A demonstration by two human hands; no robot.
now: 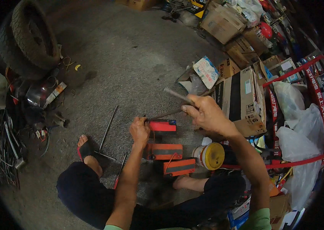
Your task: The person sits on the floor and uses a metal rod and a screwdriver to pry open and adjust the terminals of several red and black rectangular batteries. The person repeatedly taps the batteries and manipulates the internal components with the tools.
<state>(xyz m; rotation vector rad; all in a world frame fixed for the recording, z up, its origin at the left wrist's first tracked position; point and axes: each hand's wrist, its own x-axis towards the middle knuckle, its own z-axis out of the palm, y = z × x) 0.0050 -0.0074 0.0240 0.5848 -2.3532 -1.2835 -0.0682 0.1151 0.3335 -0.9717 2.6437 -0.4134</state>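
My right hand (pixel 210 115) is closed around a grey rod (pixel 175 94), whose end points up and left. From beneath this hand a thin dark bar (pixel 166 114) reaches left toward my other hand; I cannot tell whether rod and bar are one piece. My left hand (pixel 139 131) has its fingers pinched at the left end of a red battery (pixel 162 125), and what they hold is hidden. Two orange batteries with grey bands, one in the middle (pixel 166 151) and one nearer me (pixel 180 167), lie below it, with a red wire on the nearer one.
A yellow-lidded bucket (pixel 212 156) stands right of the batteries. An L-shaped metal bar (pixel 108 128) lies on the floor at left. Tires (pixel 35 34) and cables (pixel 5 145) fill the far left. Cardboard boxes (pixel 242 99) and a red-framed rack (pixel 273 126) line the right.
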